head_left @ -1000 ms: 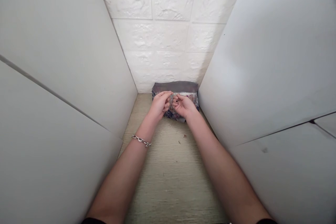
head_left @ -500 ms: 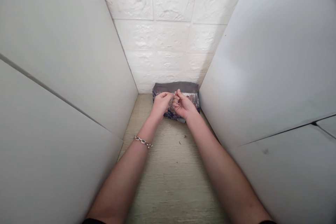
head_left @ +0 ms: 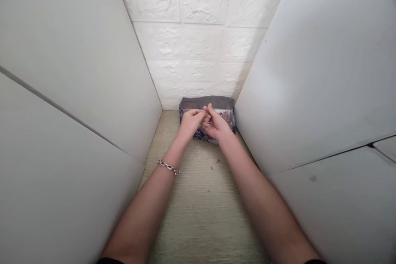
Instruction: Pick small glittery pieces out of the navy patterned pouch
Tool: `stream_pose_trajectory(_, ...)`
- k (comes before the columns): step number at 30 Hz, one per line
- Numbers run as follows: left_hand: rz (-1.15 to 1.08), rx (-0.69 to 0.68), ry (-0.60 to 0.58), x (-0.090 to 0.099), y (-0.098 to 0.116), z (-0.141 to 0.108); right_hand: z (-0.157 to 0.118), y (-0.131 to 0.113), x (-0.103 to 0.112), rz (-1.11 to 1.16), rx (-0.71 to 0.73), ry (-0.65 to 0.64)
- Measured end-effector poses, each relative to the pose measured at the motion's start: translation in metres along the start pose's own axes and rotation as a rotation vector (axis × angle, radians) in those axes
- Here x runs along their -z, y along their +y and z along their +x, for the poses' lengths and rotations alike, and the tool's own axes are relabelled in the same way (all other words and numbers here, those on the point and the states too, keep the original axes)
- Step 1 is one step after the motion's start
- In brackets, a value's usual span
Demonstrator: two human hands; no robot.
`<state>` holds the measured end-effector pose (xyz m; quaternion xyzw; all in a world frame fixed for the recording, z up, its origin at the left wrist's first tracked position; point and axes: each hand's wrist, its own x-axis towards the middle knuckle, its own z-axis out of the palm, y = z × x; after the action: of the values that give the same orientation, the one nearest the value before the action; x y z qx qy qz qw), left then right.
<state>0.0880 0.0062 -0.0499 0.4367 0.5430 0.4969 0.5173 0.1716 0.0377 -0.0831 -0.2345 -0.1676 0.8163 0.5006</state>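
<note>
A pale wood-grained surface (head_left: 198, 210) is running back towards a white brick-textured wall (head_left: 201, 41), while a plain left-hand panel (head_left: 77, 62) is shutting in that side. Beside it the left hand (head_left: 189, 123) is arching over from a straight forearm, a silver chain bracelet (head_left: 168, 167) circling below the wrist; its thumb and forefinger are pressing into a narrow pinch, though I can't tell whether anything is caught there. In the middle, under both hands, an open dark-patterned pouch (head_left: 201, 101) is sitting by the foot of the wall, reddish-flecked clear plastic (head_left: 228, 117) showing inside. The small gap of a second ago is no longer separating the fingertips: they are meeting now, so both hands seem to be working one tiny spot while the pouch is staying put. The right hand (head_left: 217, 125) is facing its palm inward, fingers curling, thumb standing higher than before, its hold hidden from me. Further right, a greyish-white panel (head_left: 324, 62) is slanting alongside
</note>
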Motion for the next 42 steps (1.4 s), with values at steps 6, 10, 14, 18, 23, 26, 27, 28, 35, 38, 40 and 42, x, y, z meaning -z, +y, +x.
stream_pose_trajectory(6,-0.030,0.023,-0.003,0.000,0.000,0.000,-0.002,0.000,-0.001,-0.021,0.000,-0.023)
stream_pose_trajectory(10,-0.047,0.030,0.000,0.000,0.002,-0.002,-0.003,0.000,-0.002,-0.039,0.002,-0.032)
stream_pose_trajectory(14,-0.054,0.028,-0.005,0.000,0.004,-0.004,-0.003,0.000,-0.002,-0.051,0.010,-0.021)
stream_pose_trajectory(18,-0.057,0.036,-0.011,0.000,0.005,-0.005,-0.004,0.000,-0.003,-0.059,0.016,-0.005)
stream_pose_trajectory(23,-0.034,0.029,-0.013,0.001,0.002,-0.002,-0.005,0.000,-0.005,-0.067,0.019,0.020)
stream_pose_trajectory(26,-0.012,0.028,-0.012,0.002,0.000,0.000,-0.004,-0.001,-0.004,-0.070,0.022,0.022)
stream_pose_trajectory(27,-0.007,0.028,-0.011,0.002,-0.001,0.001,-0.004,-0.001,-0.003,-0.073,0.023,0.023)
stream_pose_trajectory(28,-0.005,0.027,-0.010,0.002,-0.001,0.001,-0.004,0.000,-0.003,-0.074,0.025,0.024)
stream_pose_trajectory(35,0.013,0.013,-0.006,0.002,-0.002,0.003,-0.003,0.000,-0.002,-0.062,0.026,0.013)
stream_pose_trajectory(38,0.019,0.004,-0.008,0.003,-0.004,0.004,-0.003,0.000,-0.002,-0.062,0.028,0.014)
stream_pose_trajectory(40,0.018,0.004,-0.006,0.003,-0.005,0.005,-0.002,0.000,-0.001,-0.064,0.027,0.015)
stream_pose_trajectory(42,0.010,0.007,0.001,0.003,-0.005,0.005,-0.002,0.000,-0.001,-0.066,0.025,0.014)
